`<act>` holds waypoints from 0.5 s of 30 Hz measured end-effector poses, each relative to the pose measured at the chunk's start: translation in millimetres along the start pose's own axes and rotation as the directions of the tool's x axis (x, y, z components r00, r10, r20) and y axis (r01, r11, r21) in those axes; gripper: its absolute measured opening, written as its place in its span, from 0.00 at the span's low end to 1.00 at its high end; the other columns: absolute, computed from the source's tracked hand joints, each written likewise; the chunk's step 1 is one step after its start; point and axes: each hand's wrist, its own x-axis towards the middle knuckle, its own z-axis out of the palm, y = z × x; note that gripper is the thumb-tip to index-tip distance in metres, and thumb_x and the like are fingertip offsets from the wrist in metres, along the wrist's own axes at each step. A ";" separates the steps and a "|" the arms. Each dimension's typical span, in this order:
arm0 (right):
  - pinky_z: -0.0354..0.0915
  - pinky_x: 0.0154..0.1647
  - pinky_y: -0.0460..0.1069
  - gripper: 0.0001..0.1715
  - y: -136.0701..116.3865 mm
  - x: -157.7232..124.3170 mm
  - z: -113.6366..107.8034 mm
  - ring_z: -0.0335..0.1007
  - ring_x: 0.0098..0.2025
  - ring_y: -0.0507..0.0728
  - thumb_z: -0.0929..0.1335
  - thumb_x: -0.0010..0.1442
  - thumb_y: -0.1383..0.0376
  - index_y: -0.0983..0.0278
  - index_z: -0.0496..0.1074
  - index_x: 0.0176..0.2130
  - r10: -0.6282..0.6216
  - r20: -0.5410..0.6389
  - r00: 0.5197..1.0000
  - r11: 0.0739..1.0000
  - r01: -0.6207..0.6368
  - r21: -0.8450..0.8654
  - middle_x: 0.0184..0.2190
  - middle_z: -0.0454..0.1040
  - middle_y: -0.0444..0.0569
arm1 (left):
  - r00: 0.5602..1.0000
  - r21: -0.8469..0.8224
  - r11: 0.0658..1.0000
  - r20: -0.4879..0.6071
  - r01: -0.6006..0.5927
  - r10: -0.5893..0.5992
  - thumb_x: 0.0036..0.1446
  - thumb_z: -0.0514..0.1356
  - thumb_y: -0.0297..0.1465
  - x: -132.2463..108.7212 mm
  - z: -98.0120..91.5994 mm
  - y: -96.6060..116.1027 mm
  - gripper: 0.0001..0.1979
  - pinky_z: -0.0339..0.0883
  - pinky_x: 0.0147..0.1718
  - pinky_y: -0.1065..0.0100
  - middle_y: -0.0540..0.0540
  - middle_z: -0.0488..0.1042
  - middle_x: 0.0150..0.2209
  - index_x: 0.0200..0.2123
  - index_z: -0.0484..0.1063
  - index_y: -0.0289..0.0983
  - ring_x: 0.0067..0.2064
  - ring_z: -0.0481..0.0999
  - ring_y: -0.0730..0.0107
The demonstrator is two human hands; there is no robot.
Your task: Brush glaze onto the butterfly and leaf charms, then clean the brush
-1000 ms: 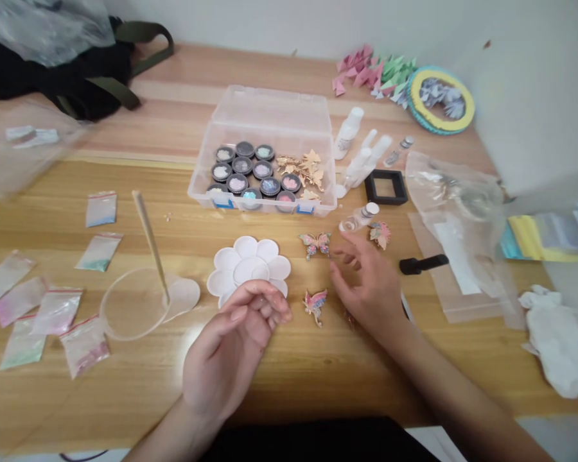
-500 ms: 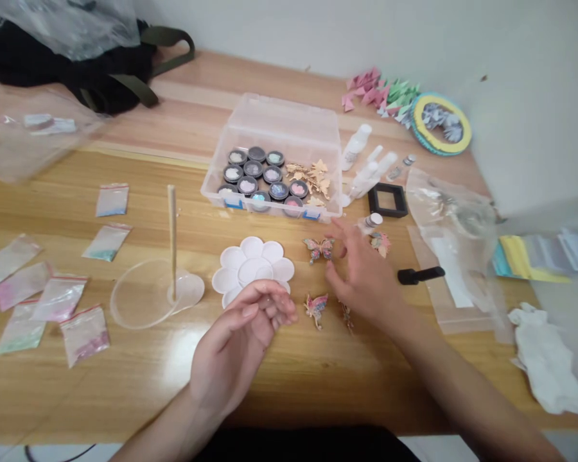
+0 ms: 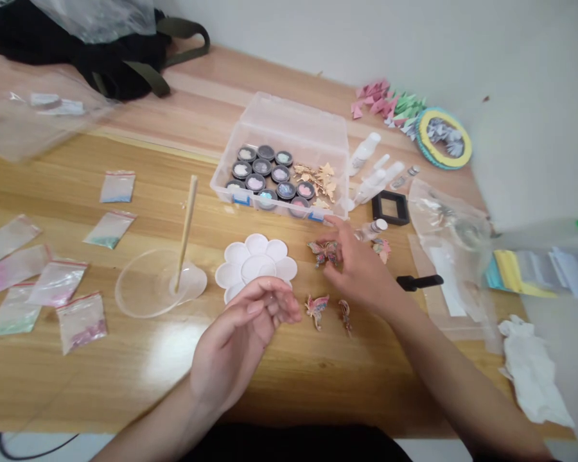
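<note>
Wooden table (image 3: 125, 391) seen from the near edge, a black backpack (image 3: 81, 54) at far left. At centre far stands a clear plastic box (image 3: 279, 122), open, holding black-lidded jars (image 3: 262, 169) and gold paper cutouts (image 3: 318, 179). Small zip bags (image 3: 58, 301) lie at left. Near the box sit a white flower palette (image 3: 255, 256) and, left of it, a clear round tray (image 3: 142, 292) with a wooden stick (image 3: 187, 231) leaning tilted in it. A black square frame (image 3: 390, 207) lies at right.

Left hand (image 3: 238, 333): loosely curled, palm turned up, empty, its fingers (image 3: 270, 301) over the palette's near edge. Right hand (image 3: 359, 269): half open, arched over a butterfly charm (image 3: 324, 252), which lies just below the box; whether it has hold cannot be told. Two more charms (image 3: 316, 310) (image 3: 345, 317) lie nearer, apart from both hands.
</note>
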 end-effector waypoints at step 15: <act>0.66 0.31 0.54 0.37 13.1 -38.7 11.7 0.69 0.31 0.57 0.65 0.55 0.62 0.61 0.54 0.62 0.168 -0.175 0.970 0.983 -0.150 0.110 0.44 0.78 0.52 | 1.000 0.033 0.999 -0.001 -0.018 0.018 0.53 0.62 0.36 1.8 -0.9 -0.3 0.12 0.67 0.43 0.68 0.45 0.75 0.33 0.36 0.79 0.35 0.39 0.73 0.67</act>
